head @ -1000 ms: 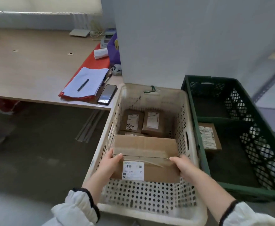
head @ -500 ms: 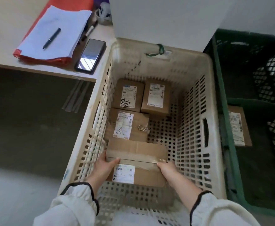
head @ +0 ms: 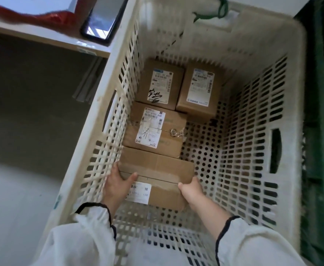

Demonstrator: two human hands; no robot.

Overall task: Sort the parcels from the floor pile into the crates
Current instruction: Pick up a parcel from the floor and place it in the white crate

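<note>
Deep inside the white perforated crate [head: 253, 143] I hold a brown cardboard parcel [head: 157, 169] with a white barcode label, low at the near left, close to or on the crate floor. My left hand [head: 117, 186] grips its left end and my right hand [head: 190, 190] grips its right end. Right behind it lies a taped labelled parcel [head: 153, 131]. Two more labelled parcels, one on the left [head: 160, 84] and one on the right [head: 200, 89], stand side by side against the far wall.
A green crate [head: 318, 131] stands against the white crate's right side. A desk edge [head: 47, 40] at upper left carries a black phone [head: 104, 18] and a red folder [head: 32, 14]. Dark floor [head: 32, 112] lies to the left.
The parcel has gone down from the crate's rim to deep inside it, both hands still on it. My head has leaned over the crate, so the view looks more steeply down.
</note>
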